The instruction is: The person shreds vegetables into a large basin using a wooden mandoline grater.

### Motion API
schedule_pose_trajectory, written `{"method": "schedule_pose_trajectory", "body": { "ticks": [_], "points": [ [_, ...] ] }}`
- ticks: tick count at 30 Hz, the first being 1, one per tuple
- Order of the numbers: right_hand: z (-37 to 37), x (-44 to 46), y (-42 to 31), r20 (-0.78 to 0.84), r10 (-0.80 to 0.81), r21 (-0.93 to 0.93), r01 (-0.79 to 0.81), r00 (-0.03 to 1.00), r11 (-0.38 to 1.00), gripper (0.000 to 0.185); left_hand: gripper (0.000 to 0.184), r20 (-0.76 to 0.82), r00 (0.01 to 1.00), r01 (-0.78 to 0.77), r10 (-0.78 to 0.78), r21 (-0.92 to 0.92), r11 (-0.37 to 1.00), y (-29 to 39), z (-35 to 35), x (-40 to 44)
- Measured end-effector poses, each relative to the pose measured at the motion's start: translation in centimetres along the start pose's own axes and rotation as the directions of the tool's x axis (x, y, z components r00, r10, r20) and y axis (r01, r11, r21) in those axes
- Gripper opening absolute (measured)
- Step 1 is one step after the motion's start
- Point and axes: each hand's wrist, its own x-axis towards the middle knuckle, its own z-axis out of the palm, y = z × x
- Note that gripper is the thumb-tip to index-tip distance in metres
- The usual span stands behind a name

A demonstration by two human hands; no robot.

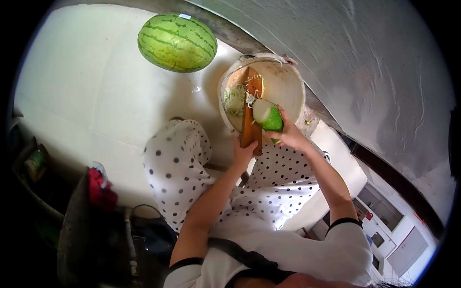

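My left hand [244, 152] is closed around the near end of a long wooden grater board [249, 128]. The board slants into a pale bucket [300, 89], its far end inside. My right hand [289, 134] grips a green-skinned gourd [273, 120], whose peeled, pale end is against or very close to the board's right side. Pale shreds cling to the board near its middle. To the left of the board, inside the bucket, lies a heap of whitish-green shreds [235, 100]. The board's grating face is mostly hidden.
A whole striped watermelon [177, 44] rests on the pale floor [96, 72] beyond my knees. A grey wall [365, 62] runs close behind the bucket on the right. My legs in dotted trousers [175, 161] flank the near side. Red cloth [102, 189] hangs at lower left.
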Motion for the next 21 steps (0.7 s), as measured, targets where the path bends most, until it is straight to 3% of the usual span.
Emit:
{"method": "schedule_pose_trajectory", "body": {
  "ticks": [1, 3, 4, 7, 9, 10, 11, 12, 13, 14, 15, 17, 18, 19, 21],
  "points": [
    [0.1, 1.5, 0.4, 0.011, 0.004, -0.003, -0.004, 1.0, 1.0, 0.1, 0.069, 0.055, 0.997, 0.048, -0.046, -0.036, 0.998, -0.3, -0.5, 0.4],
    [0.0, 6.8, 1.4, -0.034, 0.021, 0.12, -0.016, 0.999, 0.993, 0.099, 0.068, 0.019, 0.999, 0.03, -0.03, -0.014, 0.999, -0.7, -0.9, 1.2],
    [-0.2, 9.6, 0.6, -0.107, 0.106, -0.065, -0.113, 0.989, 0.991, 0.1, 0.067, 0.005, 1.0, 0.018, -0.018, 0.013, 1.0, -1.3, -0.7, 0.8],
    [0.4, 6.9, -0.1, -0.067, 0.047, -0.004, -0.047, 0.997, 0.999, 0.098, 0.064, -0.038, 0.998, -0.041, 0.042, 0.03, 0.999, -1.8, -0.7, 1.1],
    [0.6, 1.7, 0.4, -0.043, 0.084, -0.017, -0.085, 0.996, 0.996, 0.097, 0.063, -0.075, 0.997, 0.025, -0.026, -0.01, 1.0, -2.3, -0.5, 0.2],
    [0.9, 1.4, 1.6, -0.072, -0.192, -0.265, 0.167, 0.979, 0.95, 0.097, 0.068, -0.037, 0.999, -0.032, 0.032, 0.006, 0.999, -2.6, -0.8, 0.7],
    [1.3, 2.9, 2.0, -0.103, -0.229, -0.393, 0.172, 0.968, 0.903, 0.096, 0.073, 0.006, 0.995, -0.103, 0.103, 0.025, 0.994, -2.6, -1.0, 1.6],
    [1.7, 4.4, 2.2, -0.133, -0.266, -0.515, 0.163, 0.955, 0.842, 0.095, 0.063, -0.009, 1.0, -0.022, 0.023, 0.076, 0.997, -2.2, -0.9, 1.5],
    [1.5, 6.6, 1.1, -0.125, -0.263, -0.512, 0.165, 0.957, 0.843, 0.095, 0.063, -0.017, 1.0, -0.018, 0.02, 0.075, 0.997, -2.5, -1.2, 1.6],
    [1.4, 8.4, -0.1, -0.127, -0.018, -0.247, -0.014, 0.992, 0.969, 0.094, 0.063, -0.001, 1.0, 0.019, -0.019, 0.046, 0.999, -3.2, -1.6, 1.3],
    [0.8, 9.8, -1.4, -0.079, 0.196, 0.021, -0.195, 0.977, 0.981, 0.094, 0.062, 0.031, 0.999, 0.026, -0.026, 0.016, 1.0, -2.9, -1.5, 2.0],
    [1.8, 7.0, 0.8, -0.102, 0.19, 0.054, -0.185, 0.976, 0.981, 0.095, 0.062, -0.01, 0.999, -0.047, 0.047, 0.057, 0.997, -2.9, -1.3, 2.4],
    [1.5, 4.6, 3.0, -0.157, -0.216, -0.216, 0.18, 0.964, 0.96, 0.096, 0.062, -0.071, 0.993, -0.086, 0.091, 0.079, 0.993, -3.5, -1.0, 2.2],
    [1.5, 4.2, 3.3, -0.142, -0.395, -0.358, 0.325, 0.908, 0.876, 0.097, 0.062, -0.069, 0.995, -0.065, 0.07, 0.075, 0.995, -3.9, -1.0, 1.6],
    [1.5, 3.2, 3.9, -0.096, -0.709, -0.644, 0.5, 0.698, 0.579, 0.098, 0.06, 0.006, 0.995, -0.1, 0.1, 0.054, 0.993, -3.3, -1.1, 2.1]
  ]
}}
